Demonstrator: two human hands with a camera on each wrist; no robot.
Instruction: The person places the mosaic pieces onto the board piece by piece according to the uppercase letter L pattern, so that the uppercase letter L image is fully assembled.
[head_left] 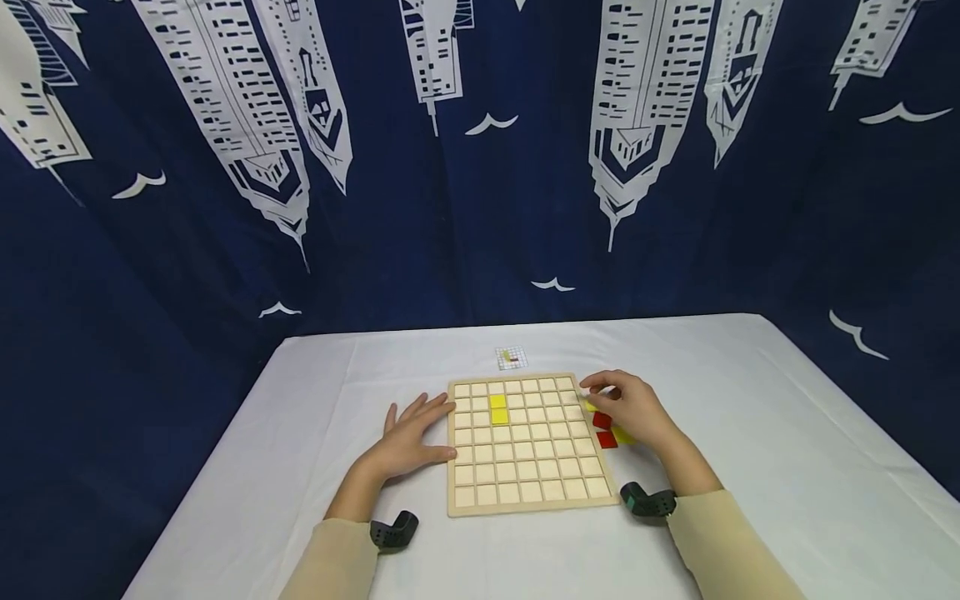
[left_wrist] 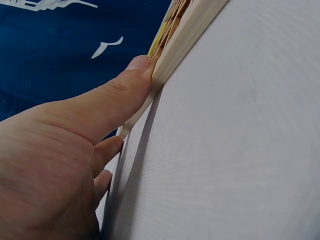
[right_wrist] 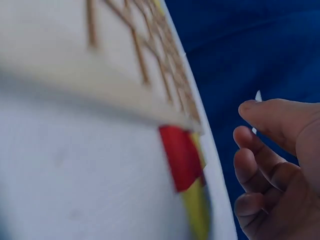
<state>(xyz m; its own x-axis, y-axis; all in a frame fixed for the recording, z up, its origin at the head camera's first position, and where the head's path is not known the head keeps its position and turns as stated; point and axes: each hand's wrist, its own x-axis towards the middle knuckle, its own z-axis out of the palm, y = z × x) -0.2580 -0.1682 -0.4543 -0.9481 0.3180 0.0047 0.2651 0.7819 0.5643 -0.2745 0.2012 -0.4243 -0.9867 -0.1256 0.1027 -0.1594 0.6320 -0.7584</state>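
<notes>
A square wooden grid board [head_left: 532, 505] lies on the table, with two yellow tiles [head_left: 498, 408] in neighbouring cells of one column near its far left. My left hand [head_left: 408, 442] is spread at the board's left edge, and in the left wrist view the thumb [left_wrist: 117, 95] rests against the wooden rim. Over the loose tiles at the board's right side is my right hand [head_left: 633, 408]. Its fingers are loosely bent, and the right wrist view shows a gap between thumb and fingertips with nothing in it. Red tiles [head_left: 607, 439] and yellow tiles [head_left: 622, 436] lie beneath and beside this hand, partly hidden.
A small card [head_left: 512, 358] printed with a grid and coloured cells lies beyond the board's far edge. White cloth [head_left: 300, 450] covers the table. Behind it hangs a dark blue curtain [head_left: 450, 250] with white buildings and birds. Each wrist wears a black device [head_left: 395, 532].
</notes>
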